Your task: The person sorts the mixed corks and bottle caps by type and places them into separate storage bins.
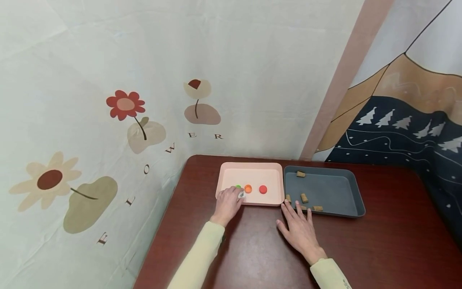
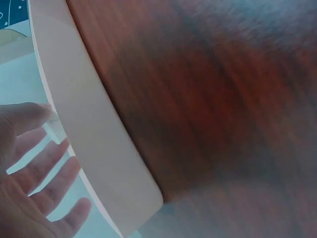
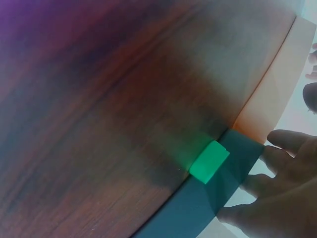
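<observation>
In the head view my left hand (image 1: 227,204) reaches over the near left side of the pink tray (image 1: 267,168), its thumb and fingertips pinching a small white bottle cap (image 1: 241,195). Just beyond the fingers lies a green cap (image 1: 238,186), partly hidden. An orange cap (image 1: 248,188) and a red cap (image 1: 263,189) lie to the right of it. My right hand (image 1: 301,233) is spread, with fingertips at the near left edge of the dark grey tray (image 1: 332,192); it holds nothing. Several corks (image 1: 304,198) lie in that tray, some near these fingertips.
Both trays stand side by side on a dark red wooden table (image 1: 393,224), close to a printed cloth wall (image 1: 252,80). A bright green rectangular patch (image 3: 209,161) shows at the grey tray's outer wall in the right wrist view.
</observation>
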The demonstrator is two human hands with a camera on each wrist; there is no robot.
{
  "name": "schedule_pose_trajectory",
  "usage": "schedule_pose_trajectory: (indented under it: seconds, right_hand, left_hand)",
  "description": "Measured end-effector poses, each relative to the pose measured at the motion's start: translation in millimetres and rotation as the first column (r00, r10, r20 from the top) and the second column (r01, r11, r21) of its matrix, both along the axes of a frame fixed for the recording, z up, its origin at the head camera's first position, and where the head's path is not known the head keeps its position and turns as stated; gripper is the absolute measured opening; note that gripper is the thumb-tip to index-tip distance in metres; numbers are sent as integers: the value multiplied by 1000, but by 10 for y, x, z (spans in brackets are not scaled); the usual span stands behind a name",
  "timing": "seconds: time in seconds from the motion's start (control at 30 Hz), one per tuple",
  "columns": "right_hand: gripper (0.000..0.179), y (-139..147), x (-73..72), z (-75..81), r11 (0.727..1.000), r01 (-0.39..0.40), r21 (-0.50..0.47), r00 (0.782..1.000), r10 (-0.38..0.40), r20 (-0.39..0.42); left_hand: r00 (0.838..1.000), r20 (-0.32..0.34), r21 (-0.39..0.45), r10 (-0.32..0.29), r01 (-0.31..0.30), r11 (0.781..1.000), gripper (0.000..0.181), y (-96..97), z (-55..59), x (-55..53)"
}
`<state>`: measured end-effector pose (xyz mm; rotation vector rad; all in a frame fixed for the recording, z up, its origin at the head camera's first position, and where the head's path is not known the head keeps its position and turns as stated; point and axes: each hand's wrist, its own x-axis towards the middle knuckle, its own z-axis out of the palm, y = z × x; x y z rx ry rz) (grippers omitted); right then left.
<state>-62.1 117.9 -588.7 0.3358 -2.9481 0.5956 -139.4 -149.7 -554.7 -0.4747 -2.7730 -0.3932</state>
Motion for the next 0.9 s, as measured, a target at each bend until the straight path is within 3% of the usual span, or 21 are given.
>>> schedule_pose_trajectory:
  seconds: [0.23,0.53,0.9]
  right_hand:
    - [66,53,22,53,1000,17,-24,999,-15,49]
    - [70,282,93,220,993,102,-52,993,-99,61]
    - [71,514,252,228,988,150,-38,988,-149,33]
  left_hand:
    - [999,47,-48,8,-6,999,26,29,24,-103]
    - [997,74,-92,10,-3,996,23,64,1,-204]
    - [984,173,-60,37,-27,998,23,87,-22,-243]
